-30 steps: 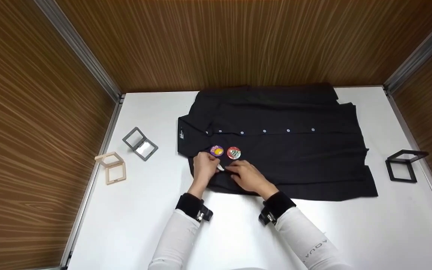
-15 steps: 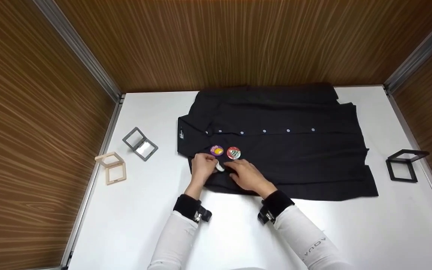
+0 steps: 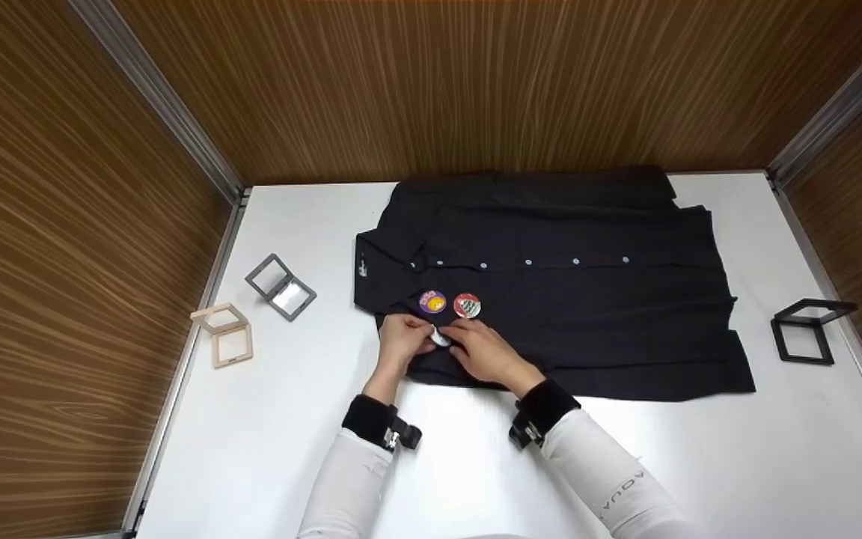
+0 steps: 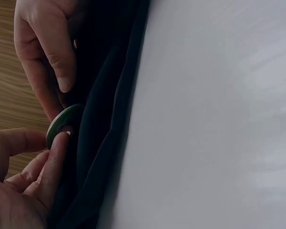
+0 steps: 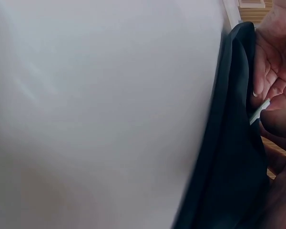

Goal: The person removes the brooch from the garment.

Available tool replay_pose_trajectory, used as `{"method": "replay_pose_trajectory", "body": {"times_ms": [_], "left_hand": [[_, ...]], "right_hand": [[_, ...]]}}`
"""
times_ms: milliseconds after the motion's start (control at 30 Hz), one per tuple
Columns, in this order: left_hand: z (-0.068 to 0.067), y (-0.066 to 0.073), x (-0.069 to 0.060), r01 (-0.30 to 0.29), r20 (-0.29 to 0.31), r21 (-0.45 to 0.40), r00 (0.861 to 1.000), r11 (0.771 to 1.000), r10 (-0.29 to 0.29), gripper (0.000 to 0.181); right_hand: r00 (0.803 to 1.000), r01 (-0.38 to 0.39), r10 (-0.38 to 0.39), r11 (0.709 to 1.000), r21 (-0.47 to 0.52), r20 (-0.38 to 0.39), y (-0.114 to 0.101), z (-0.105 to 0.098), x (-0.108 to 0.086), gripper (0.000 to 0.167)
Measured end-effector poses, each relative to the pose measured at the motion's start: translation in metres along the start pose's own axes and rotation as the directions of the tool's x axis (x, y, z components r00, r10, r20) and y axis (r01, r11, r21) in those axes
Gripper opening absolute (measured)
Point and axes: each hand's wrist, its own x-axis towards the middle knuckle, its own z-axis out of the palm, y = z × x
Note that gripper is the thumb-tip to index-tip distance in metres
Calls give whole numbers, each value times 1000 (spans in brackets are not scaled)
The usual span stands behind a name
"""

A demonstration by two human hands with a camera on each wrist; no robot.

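Observation:
A black button-up shirt (image 3: 588,318) lies flat on the white table, collar to the left. My left hand (image 3: 403,337) pinches a round pin badge (image 3: 440,338) by its edge, close to the shirt front. In the left wrist view the badge (image 4: 62,120) stands tilted on edge against the dark cloth. My right hand (image 3: 487,350) reaches in from the other side; its fairly straight fingers touch the badge and cloth. The badge's pin is hidden. Just beyond the hands, a purple badge (image 3: 432,302) and a red tree badge (image 3: 467,305) sit on the shirt.
A grey hinged frame (image 3: 280,287) and a light wooden one (image 3: 223,335) stand at the left. At the right is a black hinged frame (image 3: 806,331). Wood-patterned panels (image 3: 476,90) wall the table at the back and sides.
My left hand has moved slightly toward me with the badge, whose pale face has turned. My right fingers have come in closer and now touch it. The shirt stays put.

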Motion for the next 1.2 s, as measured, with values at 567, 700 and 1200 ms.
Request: {"method": "replay_pose_trajectory", "body": {"times_ms": [567, 700, 1200], "left_hand": [[3, -8, -2, 1, -61, -2, 998, 1000, -1, 8], [2, -9, -1, -9, -48, -4, 999, 1000, 8, 9], [-1, -12, 3, 20, 15, -2, 1000, 1000, -20, 10]], "right_hand": [[998, 58, -58, 998, -27, -12, 0, -2, 0, 35], [995, 95, -96, 993, -64, -16, 2, -3, 1, 35], [951, 308, -264, 825, -474, 159, 11, -9, 7, 43]]}}
